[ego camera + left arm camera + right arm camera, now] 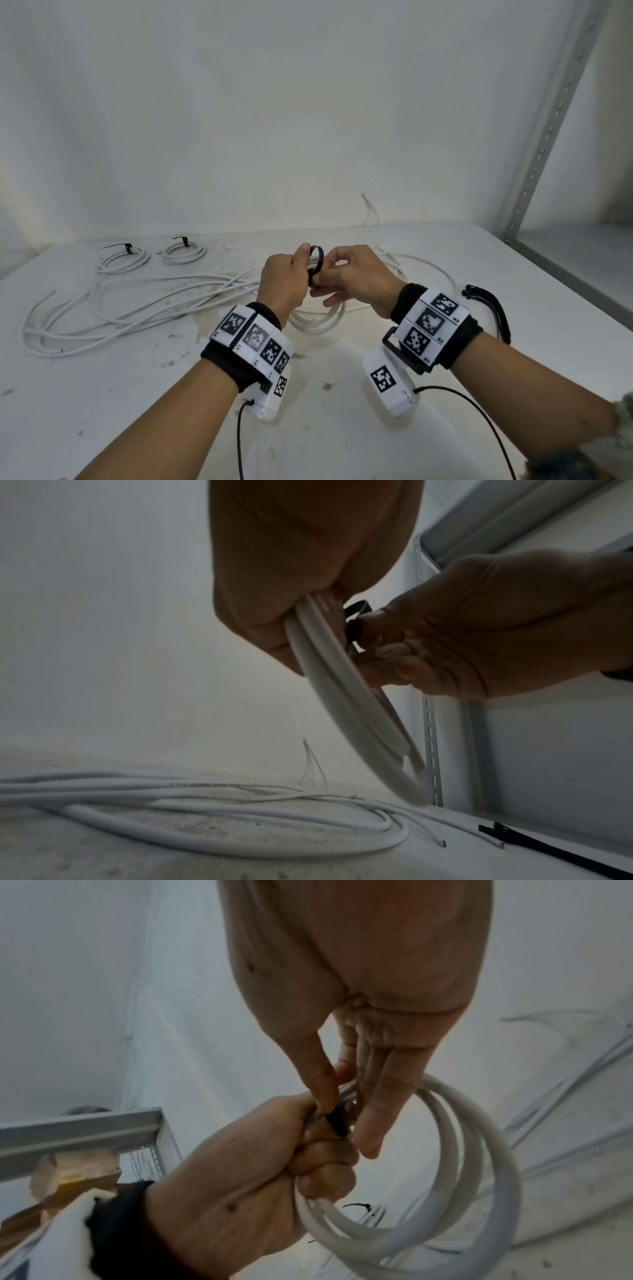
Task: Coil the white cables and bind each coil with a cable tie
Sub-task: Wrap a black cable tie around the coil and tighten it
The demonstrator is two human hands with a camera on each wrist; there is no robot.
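White worktop below a pale wall: at its far left edge lie two tied coils, loose cable sprawls across the middle, spare ties sit toward the right edge. Left hand grips the coil, raised mid-worktop; right hand pinches the black cable tie looped over it

Left wrist: curled fingers clamp the coil's strands

Right wrist: thumb and forefinger pinch the tie's head beside the left fist

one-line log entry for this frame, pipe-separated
step: tying third coil | left hand: grips coil | right hand: pinches cable tie | done: two tied coils | left: loose cable, spare ties
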